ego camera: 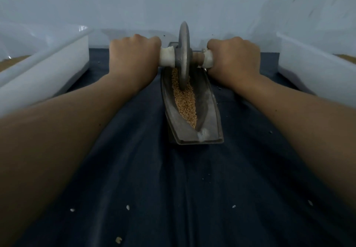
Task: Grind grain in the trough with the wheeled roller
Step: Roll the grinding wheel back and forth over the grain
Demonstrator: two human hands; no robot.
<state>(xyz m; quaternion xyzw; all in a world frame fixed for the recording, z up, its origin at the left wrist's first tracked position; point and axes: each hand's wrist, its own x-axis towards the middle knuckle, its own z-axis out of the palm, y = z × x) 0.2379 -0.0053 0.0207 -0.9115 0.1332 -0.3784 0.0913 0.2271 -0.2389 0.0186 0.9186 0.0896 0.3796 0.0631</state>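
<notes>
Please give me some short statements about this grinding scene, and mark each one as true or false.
1. The left hand and the right hand both grip the roller, one on either side of its wheel. True.
2. The wheel stands at the near end of the trough. False: it stands toward the far end.
3. Loose grain lies in the groove of the trough. True.
4. The trough rests on bare wood. False: it rests on a dark blue cloth.
</notes>
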